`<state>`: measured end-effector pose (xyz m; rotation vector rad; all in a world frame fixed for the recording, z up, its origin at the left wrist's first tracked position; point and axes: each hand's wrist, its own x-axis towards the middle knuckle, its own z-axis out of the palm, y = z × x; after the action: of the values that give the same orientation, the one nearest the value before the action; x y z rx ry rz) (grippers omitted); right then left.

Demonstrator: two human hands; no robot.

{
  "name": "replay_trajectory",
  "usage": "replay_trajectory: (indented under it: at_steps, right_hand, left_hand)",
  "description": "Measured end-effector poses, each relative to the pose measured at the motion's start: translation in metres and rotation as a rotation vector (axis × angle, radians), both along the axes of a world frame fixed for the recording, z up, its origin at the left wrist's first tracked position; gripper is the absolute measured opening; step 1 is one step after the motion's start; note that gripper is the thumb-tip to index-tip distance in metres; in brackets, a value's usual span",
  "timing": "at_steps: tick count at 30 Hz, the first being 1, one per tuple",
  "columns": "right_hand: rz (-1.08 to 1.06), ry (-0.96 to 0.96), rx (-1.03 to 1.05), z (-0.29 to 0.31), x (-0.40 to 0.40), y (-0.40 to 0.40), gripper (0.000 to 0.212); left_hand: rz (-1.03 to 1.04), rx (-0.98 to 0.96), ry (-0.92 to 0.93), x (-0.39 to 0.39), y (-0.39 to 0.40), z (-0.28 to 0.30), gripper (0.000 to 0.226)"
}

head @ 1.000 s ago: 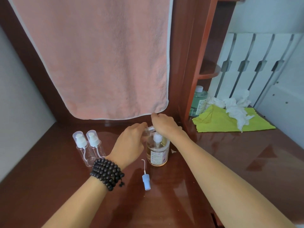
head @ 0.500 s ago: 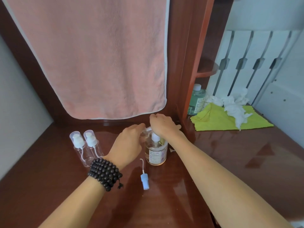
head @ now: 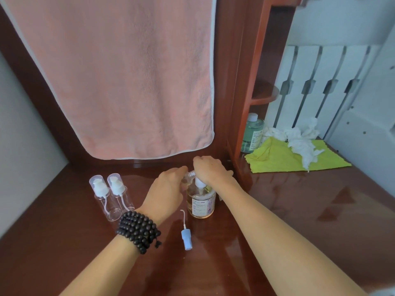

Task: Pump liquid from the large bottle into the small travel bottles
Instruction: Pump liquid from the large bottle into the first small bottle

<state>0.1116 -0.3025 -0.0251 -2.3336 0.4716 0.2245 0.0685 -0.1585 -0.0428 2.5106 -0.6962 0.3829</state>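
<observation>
**Filling in progress: small bottle held at the pump spout**

Right hand [head: 210,170] is sitting on top of the large bottle's [head: 201,202] pump head, fingers curled down over it. Reads as a press grip, since that is what drives the liquid out. The large bottle is standing upright on the wooden desk [head: 299,210], centre of the scene, just beyond the near forearms.

Left hand [head: 168,189] is gripping a small clear travel bottle [head: 189,178], tilted, threaded neck pointing right toward the spout. Held there to catch the output; whether the spout is actually inside the neck I cannot tell, the right hand is covering it.

The blue spray cap [head: 186,242] with its dip tube is lying on the desk near side of the large bottle, probably taken off the held bottle to open the neck.

Two more travel bottles [head: 111,197] are standing upright to the left, caps on, touching each other, looking empty. Likely queued.

Far right: green bottle [head: 253,133], yellow cloth [head: 277,159] with crumpled tissue [head: 303,146], probably for spills.

Risk, my judgement: tilted neck slipping off the spout mid-press.
</observation>
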Motion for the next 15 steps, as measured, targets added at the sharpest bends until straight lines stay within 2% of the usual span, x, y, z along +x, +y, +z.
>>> replay_trajectory:
  at_steps: [5,15]
  right_hand:
    - [0.002,-0.091,-0.028,0.022,-0.005,-0.001,0.056]
    - [0.033,0.013,-0.013,0.003,-0.002,0.002,0.043]
  left_hand:
    - [-0.006,-0.008,-0.046,0.003,0.003,0.010,0.024]
    - [0.024,0.015,-0.013,0.000,-0.001,-0.004,0.018]
